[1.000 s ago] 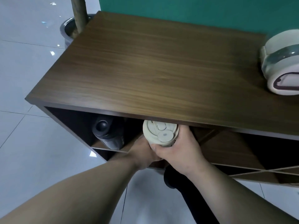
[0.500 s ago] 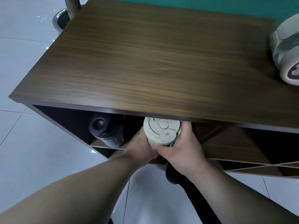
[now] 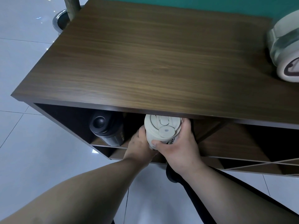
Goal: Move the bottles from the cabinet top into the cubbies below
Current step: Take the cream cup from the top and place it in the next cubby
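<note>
Far to the left of both hands, a metal bin [image 3: 59, 21] was seen on the tiled floor [image 3: 24, 159], behind the corner of the cabinet. Just left of the left hand, a black bottle [image 3: 106, 129] was found lying in the leftmost cubby [image 3: 71, 122], with its round cap turned toward the viewer. The left hand [image 3: 139, 148] was closed around the lower left side of a cream bottle [image 3: 161, 129], the fingers being hidden behind it. The cream bottle was held between the two hands at the mouth of the next cubby, directly under the front edge of the cabinet top [image 3: 153, 62]; its lid faced upward and outward, and how far the body was inside could not be told. The right hand [image 3: 181, 149] was wrapped on the right side of the same bottle, with the thumb pressed across its front and the fingers curled up beside the lid. To the right of the right hand, the cubbies with diagonal dividers [image 3: 242, 164] were seen. Far up and right of the hands, a pale bottle [image 3: 284, 50] was lying on its side on the cabinet top, partly cut by the frame edge
</note>
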`<state>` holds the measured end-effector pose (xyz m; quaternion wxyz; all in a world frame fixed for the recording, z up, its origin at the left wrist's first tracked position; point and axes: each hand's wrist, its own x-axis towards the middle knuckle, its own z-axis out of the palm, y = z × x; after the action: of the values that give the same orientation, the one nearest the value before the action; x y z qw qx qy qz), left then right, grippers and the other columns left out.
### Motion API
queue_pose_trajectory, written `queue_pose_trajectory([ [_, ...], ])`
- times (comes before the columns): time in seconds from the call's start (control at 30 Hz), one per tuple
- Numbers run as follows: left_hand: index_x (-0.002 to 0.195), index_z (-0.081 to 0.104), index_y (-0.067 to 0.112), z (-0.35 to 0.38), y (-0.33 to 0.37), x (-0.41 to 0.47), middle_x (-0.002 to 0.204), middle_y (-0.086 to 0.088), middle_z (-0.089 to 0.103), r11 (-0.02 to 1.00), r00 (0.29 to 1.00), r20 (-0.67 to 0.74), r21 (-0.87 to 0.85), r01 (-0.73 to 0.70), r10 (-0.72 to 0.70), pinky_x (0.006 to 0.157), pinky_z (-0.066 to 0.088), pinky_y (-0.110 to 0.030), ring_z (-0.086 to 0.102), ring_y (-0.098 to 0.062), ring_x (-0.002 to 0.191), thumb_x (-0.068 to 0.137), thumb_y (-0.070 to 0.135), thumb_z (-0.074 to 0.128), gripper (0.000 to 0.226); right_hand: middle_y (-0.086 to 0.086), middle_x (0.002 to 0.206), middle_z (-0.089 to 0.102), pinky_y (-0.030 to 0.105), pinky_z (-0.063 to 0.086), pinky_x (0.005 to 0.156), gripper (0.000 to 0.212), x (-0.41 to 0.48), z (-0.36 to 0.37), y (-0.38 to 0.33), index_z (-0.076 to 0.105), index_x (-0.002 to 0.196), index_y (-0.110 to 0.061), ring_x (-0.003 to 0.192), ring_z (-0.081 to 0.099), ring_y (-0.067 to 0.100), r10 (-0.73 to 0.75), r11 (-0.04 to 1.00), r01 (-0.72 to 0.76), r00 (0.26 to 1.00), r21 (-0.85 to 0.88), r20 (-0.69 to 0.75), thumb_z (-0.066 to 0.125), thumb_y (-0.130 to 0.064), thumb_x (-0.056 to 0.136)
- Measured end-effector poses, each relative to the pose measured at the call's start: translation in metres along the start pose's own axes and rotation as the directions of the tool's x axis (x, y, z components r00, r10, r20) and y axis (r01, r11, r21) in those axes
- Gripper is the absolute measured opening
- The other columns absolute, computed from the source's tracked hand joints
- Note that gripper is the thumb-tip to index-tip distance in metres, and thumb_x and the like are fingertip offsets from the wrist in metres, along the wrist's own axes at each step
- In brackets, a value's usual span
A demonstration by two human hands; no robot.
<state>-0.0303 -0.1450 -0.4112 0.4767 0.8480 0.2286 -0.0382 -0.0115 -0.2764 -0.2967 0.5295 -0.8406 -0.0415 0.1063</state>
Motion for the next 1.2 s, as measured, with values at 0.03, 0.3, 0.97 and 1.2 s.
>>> queue_pose_trajectory([
  [0.03,0.145,0.049,0.024,-0.002,0.004,-0.002,0.135,0.003,0.066,1.0,1.0,0.019,0.002,0.01,-0.01,0.111,0.052,-0.048,0.063,-0.022,0.127,0.073,0.056,0.067,0.081,-0.013,0.127,0.066,0.036,0.052,0.103,0.089,0.0,0.0,0.0,0.045,0.129,-0.034,0.119,0.063,0.006,0.007,1.0,-0.007,1.0,-0.002,0.0,0.089,-0.028,0.051],
  [0.3,0.136,0.057,0.03,-0.011,0.01,-0.004,0.127,0.007,0.072,0.997,0.997,0.039,-0.043,0.062,-0.06,0.108,0.054,-0.046,0.067,-0.02,0.123,0.069,0.059,0.064,0.074,-0.011,0.126,0.066,0.035,0.053,0.1,0.092,0.0,0.003,-0.002,0.047,0.131,-0.029,0.116,0.064,0.009,0.042,0.999,-0.042,0.998,-0.009,-0.038,0.091,-0.026,0.051],
  [0.97,0.143,0.049,0.033,-0.012,0.003,0.001,0.131,0.012,0.067,0.996,0.998,0.06,0.093,-0.009,0.003,0.106,0.055,-0.039,0.065,-0.013,0.124,0.066,0.053,0.078,0.085,-0.018,0.13,0.063,0.036,0.052,0.104,0.104,-0.002,0.006,-0.001,0.039,0.134,-0.042,0.122,0.061,0.006,0.066,0.998,-0.066,0.996,-0.011,-0.061,0.084,-0.048,0.04],
  [1.2,0.156,0.035,0.029,-0.038,0.028,-0.019,0.14,0.01,0.052,0.999,0.988,0.147,0.035,0.038,-0.042,0.11,0.045,-0.032,0.056,-0.015,0.128,0.07,0.039,0.087,0.101,-0.012,0.157,0.044,0.03,0.044,0.111,0.131,-0.018,0.001,-0.003,0.012,0.156,-0.044,0.14,0.048,0.007,0.098,0.987,-0.098,0.995,-0.13,-0.006,0.092,-0.033,0.053],
])
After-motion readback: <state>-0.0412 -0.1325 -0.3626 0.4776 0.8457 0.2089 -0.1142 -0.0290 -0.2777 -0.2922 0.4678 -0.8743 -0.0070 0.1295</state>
